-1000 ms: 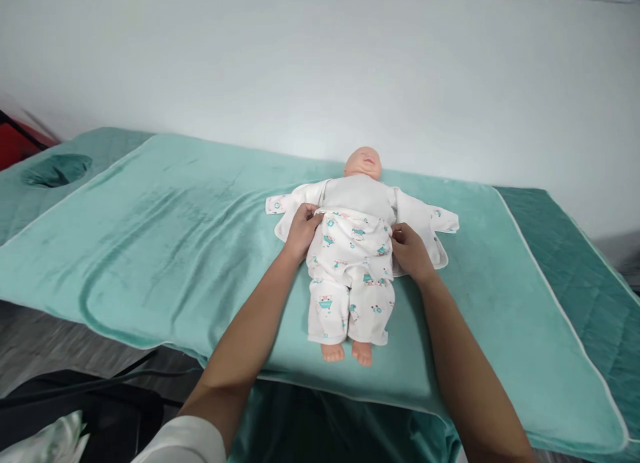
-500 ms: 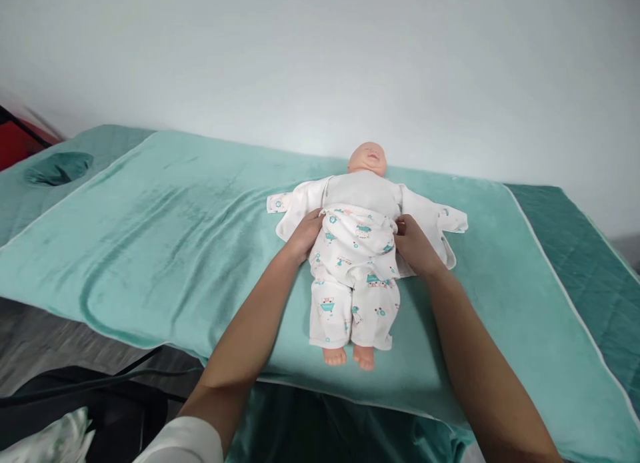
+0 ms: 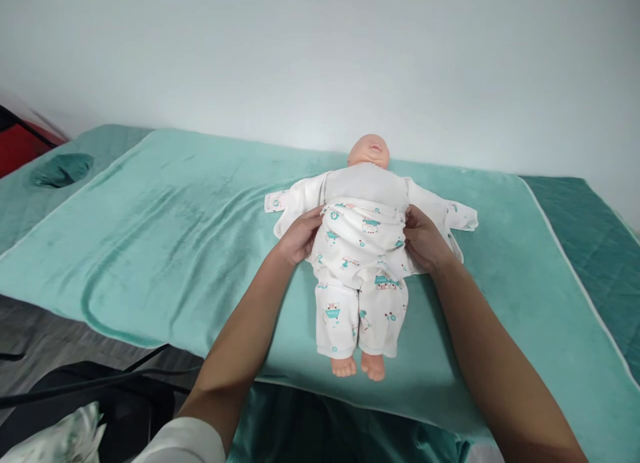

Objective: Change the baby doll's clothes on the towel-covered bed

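A baby doll [image 3: 369,149] lies on its back on a teal blanket [image 3: 175,243], head away from me, bare feet toward me. It wears a white top with the sleeves spread out and white printed trousers [image 3: 361,276]. My left hand [image 3: 299,236] grips the trousers' waistband at the doll's left side as I see it. On the other side my right hand [image 3: 424,241] grips the same waistband. Both sets of fingers are curled into the cloth at the doll's waist.
The blanket covers a padded teal table [image 3: 590,229] that stands against a white wall. A face hole [image 3: 61,169] shows at the table's far left. Something red [image 3: 17,146] stands beyond it. Dark cables and a black object [image 3: 95,389] lie on the floor at lower left.
Both hands have moved a little up the doll's body with the waistband, and the trousers sit higher on the torso. The view has shifted slightly.
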A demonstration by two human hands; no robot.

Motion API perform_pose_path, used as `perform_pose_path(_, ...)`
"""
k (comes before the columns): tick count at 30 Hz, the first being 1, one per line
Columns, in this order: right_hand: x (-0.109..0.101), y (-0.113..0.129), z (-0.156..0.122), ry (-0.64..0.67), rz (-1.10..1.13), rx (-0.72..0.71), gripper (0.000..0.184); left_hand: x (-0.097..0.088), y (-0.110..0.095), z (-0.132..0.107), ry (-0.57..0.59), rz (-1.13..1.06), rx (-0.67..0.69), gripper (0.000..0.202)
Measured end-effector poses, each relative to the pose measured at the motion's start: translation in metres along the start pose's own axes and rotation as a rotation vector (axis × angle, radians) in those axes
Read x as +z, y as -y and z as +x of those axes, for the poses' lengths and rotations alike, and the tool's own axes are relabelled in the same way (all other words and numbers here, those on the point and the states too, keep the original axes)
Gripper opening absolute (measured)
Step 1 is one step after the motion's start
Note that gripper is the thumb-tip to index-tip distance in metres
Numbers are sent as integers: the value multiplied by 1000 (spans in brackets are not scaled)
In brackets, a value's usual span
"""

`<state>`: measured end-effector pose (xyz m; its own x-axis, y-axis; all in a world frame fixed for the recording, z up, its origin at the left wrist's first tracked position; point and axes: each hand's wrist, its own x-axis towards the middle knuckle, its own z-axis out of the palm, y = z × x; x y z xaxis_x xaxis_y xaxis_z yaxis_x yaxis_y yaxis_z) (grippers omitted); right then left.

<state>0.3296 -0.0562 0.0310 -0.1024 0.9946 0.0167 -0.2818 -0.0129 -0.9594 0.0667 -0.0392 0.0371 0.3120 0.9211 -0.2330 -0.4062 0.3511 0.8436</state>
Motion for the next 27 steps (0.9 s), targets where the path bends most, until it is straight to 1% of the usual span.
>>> perform_pose_path(4, 0, 0, -8, -3, -21, 13, 35, -9, -3, -3, 38, -44, -71, 36)
perform_pose_path(8, 0, 5, -15, -26, -129, 44, 41, -15, -3, -5, 65, -62, -114, 39)
perform_pose_path(11, -1, 5, -17, -12, -220, 46, 45, -15, -1, -7, 61, -8, -86, 42)
perform_pose_path(14, -3, 1, -16, 7, -273, 57, 46, -13, 4, -8, 66, 69, -33, 52)
perform_pose_path(17, -3, -2, -14, -17, -303, 68, 43, -12, 7, -8, 91, 141, -52, 59)
perform_pose_path(21, -1, -1, -13, -34, -334, 73, 39, -12, 7, -10, 113, 225, -65, 58)
perform_pose_path(25, 2, 2, -15, 24, -395, 89, 29, -10, 4, -15, 141, 274, -31, 60)
perform_pose_path(27, 4, 2, -17, 37, -354, 88, 31, -8, 4, -16, 146, 275, 4, 62)
